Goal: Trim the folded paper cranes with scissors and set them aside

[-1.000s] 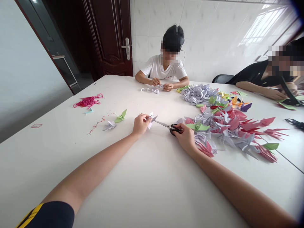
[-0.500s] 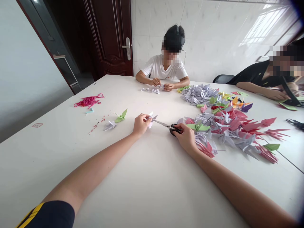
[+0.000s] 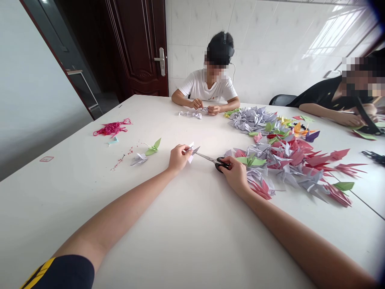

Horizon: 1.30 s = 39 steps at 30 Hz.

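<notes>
Between the thumb and fingers of my left hand is a pale lilac paper crane, partly covered by the fingers. My right hand is closed round the black handles of a pair of scissors. The blade tips point left and meet the crane's edge; whether they cut into it I cannot tell. A green paper crane and a grey-white paper crane lie on the table left of my left hand. Just beyond my right hand spreads a heap of folded paper cranes, mostly lilac and red.
A bundle of pink thread lies at the left with a light blue paper scrap and tiny red bits near it. Across the white table a person in white handles paper. Another person sits at the right.
</notes>
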Available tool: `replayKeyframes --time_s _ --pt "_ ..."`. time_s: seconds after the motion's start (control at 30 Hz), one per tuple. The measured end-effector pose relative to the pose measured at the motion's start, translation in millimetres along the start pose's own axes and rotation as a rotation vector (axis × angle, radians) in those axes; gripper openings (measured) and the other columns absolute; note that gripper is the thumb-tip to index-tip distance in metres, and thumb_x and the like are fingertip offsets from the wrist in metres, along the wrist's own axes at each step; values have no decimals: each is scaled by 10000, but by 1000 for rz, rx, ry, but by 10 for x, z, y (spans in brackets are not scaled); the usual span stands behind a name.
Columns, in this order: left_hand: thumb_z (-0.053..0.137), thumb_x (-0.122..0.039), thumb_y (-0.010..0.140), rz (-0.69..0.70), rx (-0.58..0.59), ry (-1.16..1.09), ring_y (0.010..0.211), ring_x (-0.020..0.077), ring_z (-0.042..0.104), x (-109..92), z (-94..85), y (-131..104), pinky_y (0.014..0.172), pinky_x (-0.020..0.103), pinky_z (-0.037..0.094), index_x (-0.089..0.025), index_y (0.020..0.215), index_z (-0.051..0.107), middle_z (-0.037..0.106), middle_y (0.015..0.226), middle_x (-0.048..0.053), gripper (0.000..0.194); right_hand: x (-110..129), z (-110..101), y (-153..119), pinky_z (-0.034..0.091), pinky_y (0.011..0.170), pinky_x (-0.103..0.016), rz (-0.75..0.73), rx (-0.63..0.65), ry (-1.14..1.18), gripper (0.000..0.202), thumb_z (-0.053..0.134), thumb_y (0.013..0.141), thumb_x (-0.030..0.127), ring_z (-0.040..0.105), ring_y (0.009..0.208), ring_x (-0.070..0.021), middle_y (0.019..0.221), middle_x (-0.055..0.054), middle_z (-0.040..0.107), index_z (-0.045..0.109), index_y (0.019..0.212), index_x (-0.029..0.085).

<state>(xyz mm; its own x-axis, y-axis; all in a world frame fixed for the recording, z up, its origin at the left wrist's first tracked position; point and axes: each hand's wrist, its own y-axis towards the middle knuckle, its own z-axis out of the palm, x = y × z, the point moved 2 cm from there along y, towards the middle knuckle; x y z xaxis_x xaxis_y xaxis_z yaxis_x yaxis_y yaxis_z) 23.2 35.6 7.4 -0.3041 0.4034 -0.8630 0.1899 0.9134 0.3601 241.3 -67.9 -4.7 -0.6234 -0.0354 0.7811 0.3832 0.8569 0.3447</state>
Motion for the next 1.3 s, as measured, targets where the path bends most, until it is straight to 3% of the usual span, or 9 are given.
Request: replayKeyframes --time_s 0.33,1.3 --pt "623 -299 833 11 -7 -1 703 140 578 0 -2 -3 708 283 493 -188 794 670 671 919 40 127 3 7 5 443 628 -327 -7 10 16 274 662 698 416 558 642 -196 779 -61 714 703 857 197" --pt "627 -295 823 11 -10 -10 706 141 574 3 -6 -3 703 287 490 -183 791 677 668 921 44 127 -9 5 -1 418 612 -317 -3 4 -39 239 647 702 371 547 617 -188 772 -44 712 702 866 206"
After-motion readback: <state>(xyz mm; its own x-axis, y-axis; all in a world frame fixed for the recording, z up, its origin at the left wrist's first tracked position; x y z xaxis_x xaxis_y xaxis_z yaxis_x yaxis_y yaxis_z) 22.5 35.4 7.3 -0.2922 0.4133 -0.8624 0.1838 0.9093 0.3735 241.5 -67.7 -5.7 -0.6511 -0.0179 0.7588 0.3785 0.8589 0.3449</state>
